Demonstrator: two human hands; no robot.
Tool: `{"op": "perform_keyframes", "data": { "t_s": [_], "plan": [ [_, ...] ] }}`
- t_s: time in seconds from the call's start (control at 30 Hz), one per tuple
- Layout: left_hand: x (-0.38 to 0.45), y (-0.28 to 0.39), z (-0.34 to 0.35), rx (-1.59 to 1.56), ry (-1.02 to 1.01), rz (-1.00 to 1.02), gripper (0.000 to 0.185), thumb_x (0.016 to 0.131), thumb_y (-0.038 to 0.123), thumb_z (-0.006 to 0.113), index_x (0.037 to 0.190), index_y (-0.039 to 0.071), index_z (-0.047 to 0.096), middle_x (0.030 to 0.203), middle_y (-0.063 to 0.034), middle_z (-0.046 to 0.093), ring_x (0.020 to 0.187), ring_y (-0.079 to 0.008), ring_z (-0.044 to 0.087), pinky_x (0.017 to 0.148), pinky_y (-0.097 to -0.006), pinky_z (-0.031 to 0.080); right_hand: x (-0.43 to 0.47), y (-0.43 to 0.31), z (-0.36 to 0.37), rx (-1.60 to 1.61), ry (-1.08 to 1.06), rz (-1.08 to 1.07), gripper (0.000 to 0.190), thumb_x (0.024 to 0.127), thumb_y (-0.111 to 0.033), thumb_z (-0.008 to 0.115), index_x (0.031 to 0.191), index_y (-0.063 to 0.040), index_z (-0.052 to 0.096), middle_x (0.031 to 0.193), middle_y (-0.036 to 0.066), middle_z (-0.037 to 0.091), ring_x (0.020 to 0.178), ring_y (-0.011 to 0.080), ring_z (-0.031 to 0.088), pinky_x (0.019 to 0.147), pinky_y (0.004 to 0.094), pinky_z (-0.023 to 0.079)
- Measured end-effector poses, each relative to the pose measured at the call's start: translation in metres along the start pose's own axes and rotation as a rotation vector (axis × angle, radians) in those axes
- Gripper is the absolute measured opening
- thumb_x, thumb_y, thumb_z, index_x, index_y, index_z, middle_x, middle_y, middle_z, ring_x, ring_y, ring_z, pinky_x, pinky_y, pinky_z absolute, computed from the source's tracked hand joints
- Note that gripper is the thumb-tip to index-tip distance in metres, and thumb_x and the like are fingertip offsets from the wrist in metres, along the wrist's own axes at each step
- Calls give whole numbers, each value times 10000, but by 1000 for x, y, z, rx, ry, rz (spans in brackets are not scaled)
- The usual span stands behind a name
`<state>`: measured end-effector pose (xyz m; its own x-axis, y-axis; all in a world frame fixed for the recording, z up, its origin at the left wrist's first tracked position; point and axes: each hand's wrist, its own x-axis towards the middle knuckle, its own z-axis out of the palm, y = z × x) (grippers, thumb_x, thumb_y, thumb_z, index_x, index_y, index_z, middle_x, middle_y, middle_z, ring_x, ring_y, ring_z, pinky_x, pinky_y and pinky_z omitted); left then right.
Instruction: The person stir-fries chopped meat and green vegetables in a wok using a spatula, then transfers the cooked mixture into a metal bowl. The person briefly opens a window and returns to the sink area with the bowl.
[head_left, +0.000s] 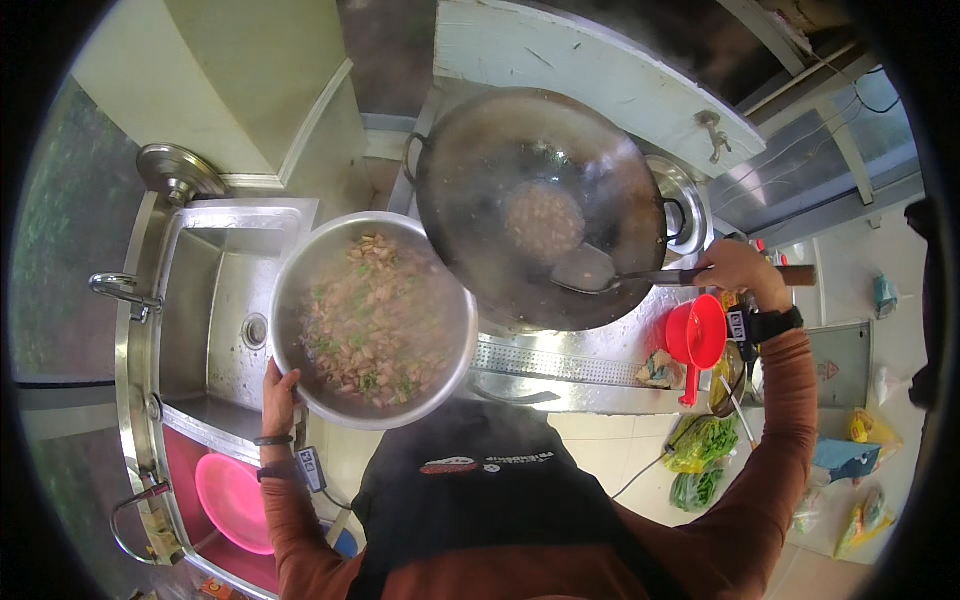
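Observation:
My left hand (280, 396) grips the near-left rim of a wide metal basin (457, 375). Steaming chopped food (375, 315), brown pieces with bits of green, covers much of the basin's bottom. At the right, my right hand (739, 268) is closed around the handle of a wok spatula (586, 268). The spatula's blade lies inside a large dark wok (480, 247), beside a small pool of brown food and liquid (546, 221) at the bottom. Steam drifts over both vessels. The basin's right side is close against the wok's rim; I cannot tell whether they touch.
A stainless steel sink (232, 300) is on the left, with a pink plastic basin (232, 502) in the nearer bowl. A red ladle (696, 330) sits on the steel stove counter (555, 375). Bagged green vegetables (701, 450) lie at right. A tap (712, 136) projects behind the wok.

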<state>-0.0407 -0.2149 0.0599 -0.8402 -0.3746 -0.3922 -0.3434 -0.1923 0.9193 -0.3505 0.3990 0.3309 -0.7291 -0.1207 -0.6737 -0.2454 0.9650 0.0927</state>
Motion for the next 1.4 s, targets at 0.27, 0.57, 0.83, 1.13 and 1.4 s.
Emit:
{"op": "perform_keyframes", "data": {
  "t_s": [0.27,0.57,0.83,1.13,1.4],
  "plan": [
    [-7,12,14,19,113,-118,521,863,43,503,1383,28,462,1163,-80,614,957,-162,610,795,-275,510,107,-39,115,291,398,-63,392,909,-366,624,1194,-102,675,1009,190,700,987,363,652,847,444,514],
    [-1,2,3,67,105,-113,488,862,23,525,1348,23,487,1046,-37,609,812,-115,587,657,-234,483,138,-92,118,468,638,18,393,898,-349,642,1243,-162,663,1060,182,697,988,378,657,849,457,521],
    [0,-7,-2,9,23,28,497,864,18,533,1357,30,479,1023,-27,595,808,-108,578,626,-231,482,38,-109,85,390,687,-25,384,880,-325,667,1212,-132,678,1054,192,694,983,363,663,835,434,519],
    [3,-8,-11,-9,-64,-17,505,881,43,546,1374,30,435,1106,-84,613,915,-181,637,653,-300,559,-99,-178,53,169,531,-119,350,882,-286,654,1185,-111,679,948,180,703,850,333,687,709,427,528],
    [-2,0,-9,-60,-87,-60,525,878,25,528,1388,-5,411,1210,-128,583,1000,-224,624,753,-327,560,-109,-217,82,-393,988,-199,420,845,-257,688,1256,-207,620,758,70,587,649,261,639,561,386,521]
  ]
}}
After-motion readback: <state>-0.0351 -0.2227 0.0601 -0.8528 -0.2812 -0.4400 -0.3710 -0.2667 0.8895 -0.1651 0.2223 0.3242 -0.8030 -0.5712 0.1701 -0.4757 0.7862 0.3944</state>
